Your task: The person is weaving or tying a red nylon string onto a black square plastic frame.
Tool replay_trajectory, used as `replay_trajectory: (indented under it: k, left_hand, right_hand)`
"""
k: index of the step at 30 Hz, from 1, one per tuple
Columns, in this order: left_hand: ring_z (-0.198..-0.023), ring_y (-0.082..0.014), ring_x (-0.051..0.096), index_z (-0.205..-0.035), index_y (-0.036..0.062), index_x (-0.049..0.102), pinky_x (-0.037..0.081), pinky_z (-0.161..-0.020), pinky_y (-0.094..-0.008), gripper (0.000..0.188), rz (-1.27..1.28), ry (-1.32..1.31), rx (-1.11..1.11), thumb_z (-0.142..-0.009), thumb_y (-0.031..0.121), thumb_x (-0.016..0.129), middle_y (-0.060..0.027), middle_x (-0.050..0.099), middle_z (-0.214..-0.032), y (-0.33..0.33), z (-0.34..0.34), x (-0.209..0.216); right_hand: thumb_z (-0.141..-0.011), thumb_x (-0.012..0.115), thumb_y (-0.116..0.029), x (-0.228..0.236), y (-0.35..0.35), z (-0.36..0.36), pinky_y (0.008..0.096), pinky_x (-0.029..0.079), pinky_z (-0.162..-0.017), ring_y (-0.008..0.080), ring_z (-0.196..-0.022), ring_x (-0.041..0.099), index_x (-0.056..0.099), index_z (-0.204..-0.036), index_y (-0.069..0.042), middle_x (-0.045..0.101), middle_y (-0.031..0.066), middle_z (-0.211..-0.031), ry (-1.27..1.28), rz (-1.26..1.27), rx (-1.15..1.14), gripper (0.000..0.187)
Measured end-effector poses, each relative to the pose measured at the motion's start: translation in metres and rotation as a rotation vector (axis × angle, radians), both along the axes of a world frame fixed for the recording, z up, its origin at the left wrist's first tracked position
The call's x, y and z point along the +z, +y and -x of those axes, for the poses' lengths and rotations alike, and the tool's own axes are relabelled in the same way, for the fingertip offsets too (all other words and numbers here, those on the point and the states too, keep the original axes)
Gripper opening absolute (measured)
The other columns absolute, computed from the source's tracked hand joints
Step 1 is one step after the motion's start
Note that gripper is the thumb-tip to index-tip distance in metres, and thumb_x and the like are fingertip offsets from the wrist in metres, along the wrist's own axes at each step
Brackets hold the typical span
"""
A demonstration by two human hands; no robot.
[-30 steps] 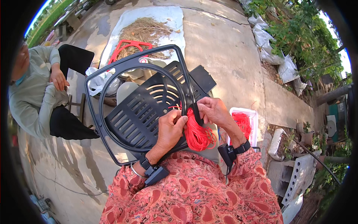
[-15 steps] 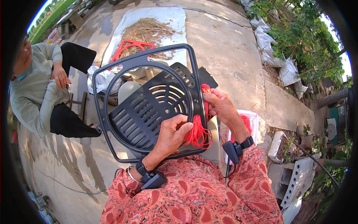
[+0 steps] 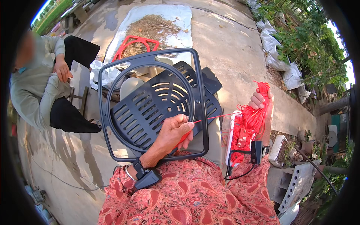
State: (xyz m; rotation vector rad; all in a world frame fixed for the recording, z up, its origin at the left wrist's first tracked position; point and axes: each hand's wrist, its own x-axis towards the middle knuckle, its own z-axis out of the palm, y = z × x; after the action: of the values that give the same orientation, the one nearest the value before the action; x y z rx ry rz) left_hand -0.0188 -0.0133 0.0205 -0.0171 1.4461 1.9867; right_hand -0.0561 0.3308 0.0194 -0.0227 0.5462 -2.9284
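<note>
My left hand (image 3: 173,130) is closed in a pinch on a thin red cord (image 3: 210,119), beside the lower right side of a black plastic square frame (image 3: 203,112) with a round ring inside. More red shows under its fingers, mostly hidden. Out to the right, my raised right hand (image 3: 258,99) grips a thick loose bundle of red cord (image 3: 255,119), its strands hanging down over the wrist. One strand runs taut between the two hands, across the frame's right bar. The frame stands tilted over my lap, and a black slotted plastic panel (image 3: 153,101) lies behind it.
A white basket (image 3: 229,148) holding more red cord stands right of my lap. Another person (image 3: 37,86) sits at the left. Beyond are a white plastic bag (image 3: 100,77), a red frame (image 3: 137,42) and dry stalks (image 3: 150,28) on a white sheet (image 3: 183,37). White sacks (image 3: 272,48) line the plants.
My right hand has left the frame's right bar and swung out to the right with the cord bundle, drawing a strand taut. My left hand stays near the bar and now pinches that strand.
</note>
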Motion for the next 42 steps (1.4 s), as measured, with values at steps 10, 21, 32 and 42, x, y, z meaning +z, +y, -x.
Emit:
replay_trajectory:
  k: [10, 21, 32, 42]
  left_hand:
    - [-0.047, -0.0136, 0.059, -0.087, -0.0011, 0.06, 0.041, -0.039, -0.0223, 0.02, -0.047, -0.035, 0.002, -0.096, 0.016, 0.055, -0.0113, 0.065, -0.07, 0.007, 0.009, 0.014]
    - [-0.045, -0.0156, 0.058, -0.081, -0.0009, 0.059, 0.041, -0.039, -0.0243, 0.016, -0.01, -0.121, -0.033, -0.092, 0.009, 0.054, -0.014, 0.066, -0.069, 0.004, 0.011, 0.016]
    - [-0.046, -0.0145, 0.06, -0.082, 0.0011, 0.058, 0.041, -0.038, -0.0224, 0.012, -0.109, -0.041, -0.086, -0.092, 0.009, 0.058, -0.0125, 0.066, -0.069, 0.0, 0.007, 0.024]
    - [-0.046, -0.0098, 0.057, -0.084, -0.0012, 0.064, 0.04, -0.037, -0.0216, 0.015, 0.075, 0.077, -0.113, -0.093, 0.01, 0.059, -0.0064, 0.065, -0.067, 0.006, 0.004, -0.018]
  right_hand:
    - [-0.101, 0.048, -0.041, -0.023, -0.002, -0.059, 0.0252, 0.041, -0.045, 0.0083, -0.047, 0.044, 0.053, -0.093, -0.005, 0.042, -0.0027, -0.062, -0.332, -0.348, -0.089, 0.037]
    - [-0.095, 0.06, -0.029, 0.014, -0.073, -0.061, 0.0256, 0.046, -0.045, 0.01, -0.049, 0.053, 0.056, -0.1, -0.006, 0.058, 0.0035, -0.069, -0.392, -0.792, 0.082, 0.024]
    - [-0.095, 0.06, -0.027, -0.02, -0.144, 0.018, 0.0276, 0.05, -0.087, 0.0145, -0.099, 0.063, 0.059, -0.124, 0.001, 0.067, 0.0116, -0.112, 0.43, -1.333, 0.007, 0.041]
    - [-0.092, 0.063, -0.025, 0.027, -0.139, 0.003, 0.0325, 0.048, -0.081, 0.0185, -0.087, 0.06, 0.066, -0.091, 0.001, 0.065, 0.0073, -0.092, 0.185, -1.409, -0.431, 0.026]
